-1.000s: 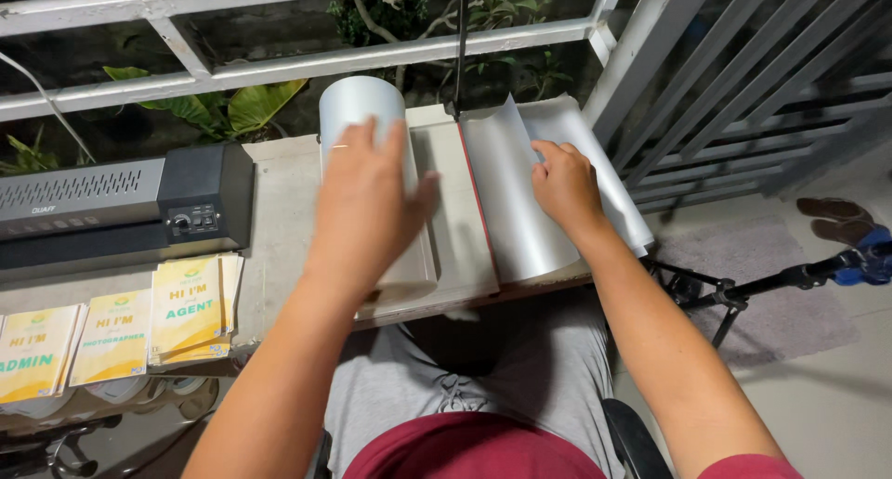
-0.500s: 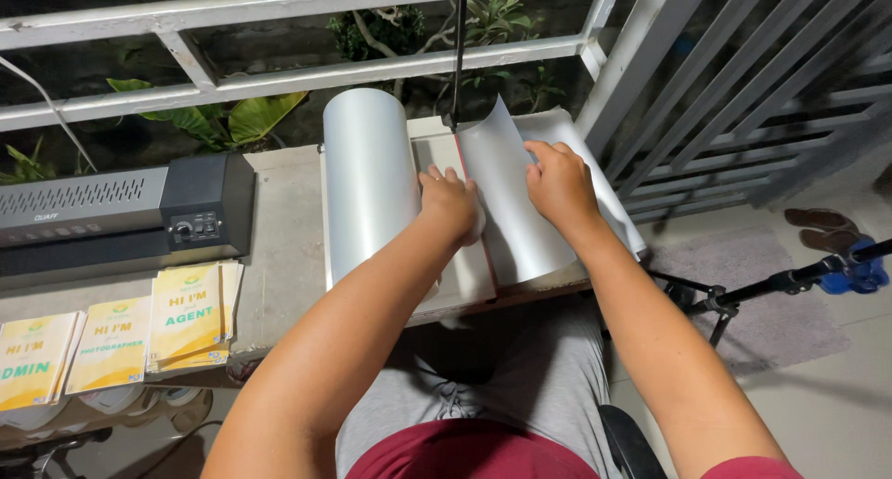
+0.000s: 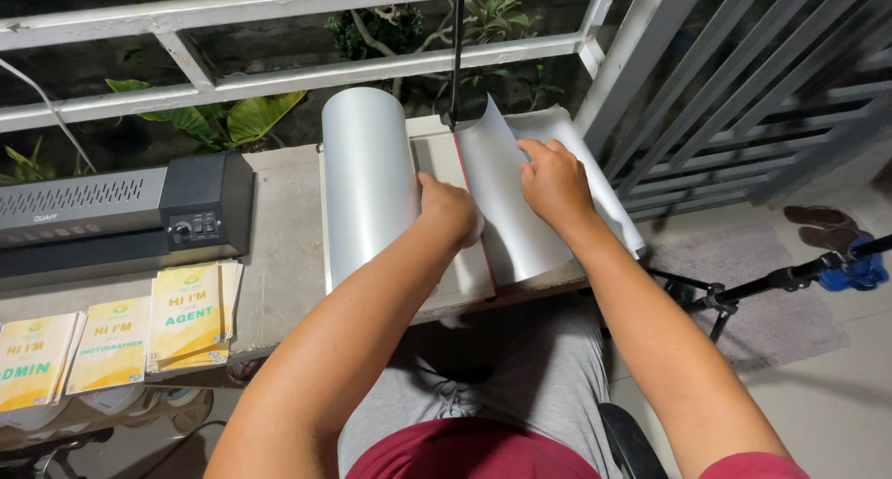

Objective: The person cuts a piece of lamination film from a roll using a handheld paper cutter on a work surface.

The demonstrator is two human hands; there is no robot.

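Note:
A curled sheet of clear laminating film (image 3: pixel 367 182) lies on a paper trimmer board (image 3: pixel 460 284) on the concrete ledge. The sheet's right part (image 3: pixel 506 214) bends up beside the trimmer's red cutting edge. My left hand (image 3: pixel 449 208) is closed on the film near the middle, by the cutting edge. My right hand (image 3: pixel 555 180) pinches the raised right part of the sheet from above. The upright black cutter arm (image 3: pixel 457 52) stands at the board's far end.
A black and grey laminator (image 3: pixel 121 219) sits at the left on the ledge (image 3: pixel 279 247). Yellow laminated cards (image 3: pixel 186 323) lie in front of it. White railing bars (image 3: pixel 279 5) run behind. A tripod leg (image 3: pixel 780 279) and sandals (image 3: pixel 822 221) are on the floor at right.
My left hand has slid from flat on the left roll of film to the middle by the cutting edge and closed. The film's left part now stands uncovered.

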